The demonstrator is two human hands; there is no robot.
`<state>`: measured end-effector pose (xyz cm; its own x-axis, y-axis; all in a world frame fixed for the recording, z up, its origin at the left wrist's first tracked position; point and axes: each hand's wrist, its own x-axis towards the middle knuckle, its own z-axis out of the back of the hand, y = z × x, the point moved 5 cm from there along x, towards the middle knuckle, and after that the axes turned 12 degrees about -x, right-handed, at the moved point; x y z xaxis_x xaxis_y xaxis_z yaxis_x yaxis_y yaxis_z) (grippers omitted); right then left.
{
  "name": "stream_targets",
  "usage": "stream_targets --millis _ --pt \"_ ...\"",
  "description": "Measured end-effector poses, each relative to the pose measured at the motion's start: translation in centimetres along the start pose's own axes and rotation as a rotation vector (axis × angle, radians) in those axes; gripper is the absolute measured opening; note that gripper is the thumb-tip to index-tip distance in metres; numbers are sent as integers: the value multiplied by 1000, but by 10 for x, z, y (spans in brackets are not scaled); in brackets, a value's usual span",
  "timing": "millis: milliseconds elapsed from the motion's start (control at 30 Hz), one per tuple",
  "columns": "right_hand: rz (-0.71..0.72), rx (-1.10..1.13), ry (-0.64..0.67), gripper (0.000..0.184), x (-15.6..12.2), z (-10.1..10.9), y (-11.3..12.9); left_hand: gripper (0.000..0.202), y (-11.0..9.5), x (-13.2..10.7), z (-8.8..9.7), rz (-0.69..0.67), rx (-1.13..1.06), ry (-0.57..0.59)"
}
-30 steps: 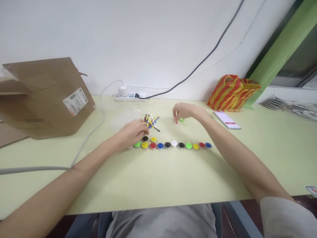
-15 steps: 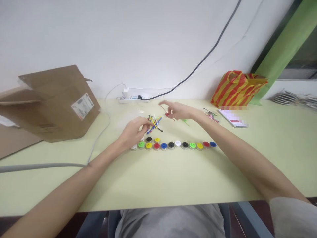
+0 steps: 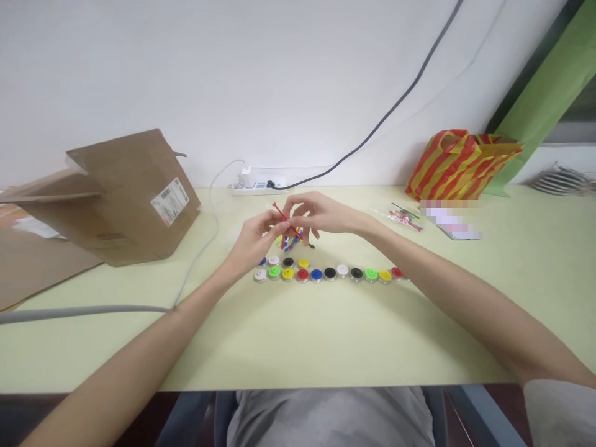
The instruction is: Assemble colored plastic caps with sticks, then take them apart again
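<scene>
A thin red stick (image 3: 280,212) is held aslant near heaped multicoloured sticks (image 3: 288,243)

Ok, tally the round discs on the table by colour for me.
Yellow discs: 3
Black discs: 3
White discs: 3
Green discs: 2
Red discs: 2
Blue discs: 2
Total: 15 visible; a sliver beside the right forearm is too hidden to count.

Left grip (image 3: 254,241) and right grip (image 3: 322,214) close together, fingers (image 3: 298,200) bent, forearms (image 3: 459,297) angled inward.
</scene>
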<state>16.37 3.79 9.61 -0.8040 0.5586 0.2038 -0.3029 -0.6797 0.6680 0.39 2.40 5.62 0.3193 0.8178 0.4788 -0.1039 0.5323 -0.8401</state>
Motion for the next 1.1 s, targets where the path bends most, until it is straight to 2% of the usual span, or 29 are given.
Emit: stream_targets --millis 133,333,433,500,567,633,700,800,900,967,1100 --pt "31 130 109 11 -2 0 1 34 -7 -2 -7 37 -55 86" --pt "63 186 287 12 -7 -2 2 33 -8 -9 -28 132 -150 219" --pt "51 219 339 14 -10 0 -2 31 -5 -10 -29 128 -65 212" --pt "50 254 316 15 -11 5 -7 29 -4 -9 -23 105 11 187" --pt "31 262 222 16 -9 12 -16 29 -3 -7 -16 93 26 157" --pt "-49 216 88 17 -6 17 -29 31 -3 -4 -9 82 2 109" --pt "-189 157 -30 21 -3 17 -46 33 -3 -1 -3 40 11 46" --pt "-378 71 -63 27 1 7 -66 32 0 0 0 -14 50 -12" --pt "-467 -162 -70 31 3 4 -70 32 7 -1 -2 10 26 -16" --pt "-385 -281 -104 26 3 8 -58 33 10 -1 -3 42 -40 -29" --pt "-26 -215 -127 13 4 10 -14 35 10 0 -1 97 -213 -87"
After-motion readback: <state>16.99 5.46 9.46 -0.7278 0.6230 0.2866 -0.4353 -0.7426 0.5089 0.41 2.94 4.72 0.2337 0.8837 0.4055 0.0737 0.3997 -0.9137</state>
